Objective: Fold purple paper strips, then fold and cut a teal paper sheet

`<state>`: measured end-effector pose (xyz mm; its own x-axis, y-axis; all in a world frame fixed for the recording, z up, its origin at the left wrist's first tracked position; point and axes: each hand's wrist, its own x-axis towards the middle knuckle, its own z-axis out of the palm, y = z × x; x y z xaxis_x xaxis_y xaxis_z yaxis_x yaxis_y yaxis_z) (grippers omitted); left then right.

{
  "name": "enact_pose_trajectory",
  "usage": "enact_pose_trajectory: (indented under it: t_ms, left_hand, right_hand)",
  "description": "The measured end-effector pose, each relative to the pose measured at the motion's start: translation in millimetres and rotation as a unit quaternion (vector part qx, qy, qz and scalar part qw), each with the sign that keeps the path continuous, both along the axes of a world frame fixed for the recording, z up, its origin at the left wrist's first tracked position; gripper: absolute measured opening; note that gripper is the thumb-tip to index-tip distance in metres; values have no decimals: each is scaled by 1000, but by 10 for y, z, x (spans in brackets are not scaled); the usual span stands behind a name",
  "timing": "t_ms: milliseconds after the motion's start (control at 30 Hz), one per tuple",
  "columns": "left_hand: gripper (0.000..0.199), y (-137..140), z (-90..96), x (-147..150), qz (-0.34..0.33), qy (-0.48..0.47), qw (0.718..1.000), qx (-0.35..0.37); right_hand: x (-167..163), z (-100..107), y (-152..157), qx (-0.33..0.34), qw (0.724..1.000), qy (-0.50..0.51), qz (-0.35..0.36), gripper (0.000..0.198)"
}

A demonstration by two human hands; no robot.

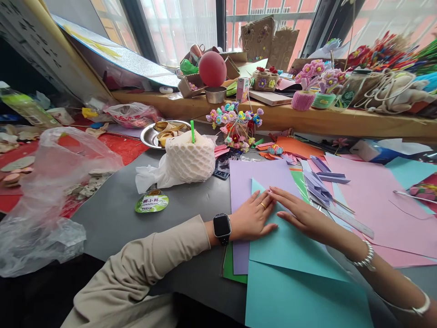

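A teal sheet of paper (290,291) lies on the table in front of me, its upper part folded over into a slanted flap. My left hand (254,216) rests flat on the flap's left edge, fingers spread. On the flap near its top corner, my right hand (303,214) lies with its fingers stretched out, the fingertips meeting those of my left hand. Under the teal paper is a purple sheet (241,259), and beneath that a green one (228,269) shows at the lower left. Part of the flap's top is hidden by my hands.
Left of the papers stands a wrapped coconut (189,157) with a green straw, near a metal plate (146,136). Pink sheets (385,196), purple folded strips (317,187) and a ruler (355,222) lie to the right. A plastic bag (58,182) sits at far left.
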<state>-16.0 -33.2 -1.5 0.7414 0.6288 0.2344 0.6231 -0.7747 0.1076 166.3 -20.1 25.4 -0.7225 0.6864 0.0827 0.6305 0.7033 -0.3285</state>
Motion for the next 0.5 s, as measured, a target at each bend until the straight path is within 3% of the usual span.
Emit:
enact_pose_trajectory:
  t_ms: [200, 500]
  left_hand:
    - [49, 11, 3, 6, -10, -6, 1000, 5]
    - [49, 21, -3, 29, -14, 6, 1000, 6]
  right_hand:
    - [-361, -36, 263, 26, 998, -29, 47, 52]
    - [-374, -84, 338, 1, 998, -49, 42, 55]
